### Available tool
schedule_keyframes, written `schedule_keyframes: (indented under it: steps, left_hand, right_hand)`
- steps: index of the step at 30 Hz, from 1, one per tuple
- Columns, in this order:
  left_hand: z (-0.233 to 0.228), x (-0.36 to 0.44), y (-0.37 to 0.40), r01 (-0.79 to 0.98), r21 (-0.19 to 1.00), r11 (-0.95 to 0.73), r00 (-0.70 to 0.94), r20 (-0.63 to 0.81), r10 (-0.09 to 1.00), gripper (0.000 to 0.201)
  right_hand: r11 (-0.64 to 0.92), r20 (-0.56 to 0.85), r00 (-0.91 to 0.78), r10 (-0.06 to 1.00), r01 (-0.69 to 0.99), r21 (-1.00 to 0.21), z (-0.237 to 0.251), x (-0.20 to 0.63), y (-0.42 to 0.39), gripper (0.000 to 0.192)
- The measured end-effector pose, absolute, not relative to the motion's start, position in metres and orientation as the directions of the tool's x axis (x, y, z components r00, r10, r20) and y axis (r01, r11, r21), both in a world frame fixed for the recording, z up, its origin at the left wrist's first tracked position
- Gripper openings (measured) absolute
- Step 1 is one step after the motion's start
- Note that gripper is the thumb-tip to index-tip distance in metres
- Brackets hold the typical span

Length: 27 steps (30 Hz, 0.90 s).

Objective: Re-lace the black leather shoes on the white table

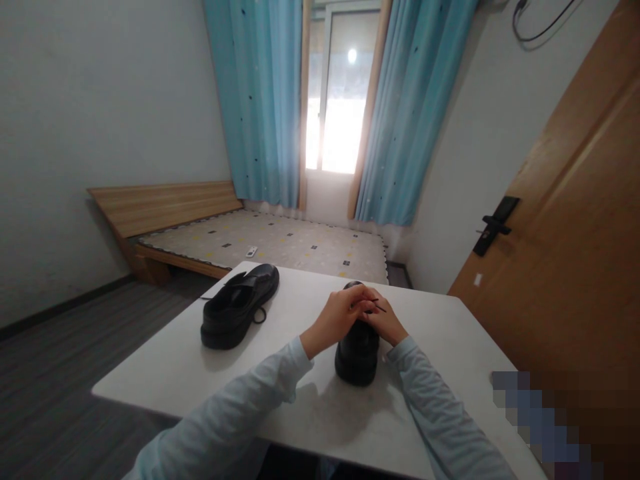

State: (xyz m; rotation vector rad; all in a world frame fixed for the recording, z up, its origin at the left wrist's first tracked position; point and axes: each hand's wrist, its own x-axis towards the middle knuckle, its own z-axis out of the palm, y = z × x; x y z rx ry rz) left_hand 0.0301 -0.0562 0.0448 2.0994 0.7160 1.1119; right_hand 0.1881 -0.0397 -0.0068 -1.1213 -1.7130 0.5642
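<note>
A black shoe stands on the white table in front of me, its heel toward me and its toe pointing away. Both my hands meet over its upper part. My left hand reaches in from the left with its fingers bent and pressed together. From the right comes my right hand, its fingers closed against the left ones. A thin dark shoelace sticks out between the fingers. The hands cover the shoe's opening and most of its lacing.
A second black shoe, with a loose lace loop, stands at the table's left, beside a flat pale sheet. Behind the table is a bed with a small white remote. A wooden door stands at the right.
</note>
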Motion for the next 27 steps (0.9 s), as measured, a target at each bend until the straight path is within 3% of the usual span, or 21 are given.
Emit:
schedule_keyframes:
  steps: [8,12,18,27]
  left_hand:
    - [0.048,0.029,-0.097,0.085,0.739,-0.668,0.507,0.545,0.667,0.013]
    - [0.038,0.025,-0.107,0.092,0.688,-0.72,0.539,0.574,0.617,0.017]
    - [0.029,0.018,-0.117,0.147,0.605,-0.782,0.518,0.627,0.582,0.02]
    - [0.037,0.012,-0.131,0.089,0.639,-0.764,0.471,0.649,0.597,0.021]
  right_hand:
    - [0.517,0.498,-0.173,0.849,0.461,-0.721,-0.006,0.191,-0.045,0.036]
    - [0.45,0.458,-0.135,0.879,0.557,-0.699,-0.011,0.189,-0.04,0.041]
    - [0.479,0.483,-0.167,0.86,0.589,-0.65,-0.019,0.19,-0.034,0.053]
    - [0.497,0.486,-0.208,0.849,0.626,-0.601,-0.028,0.194,-0.028,0.058]
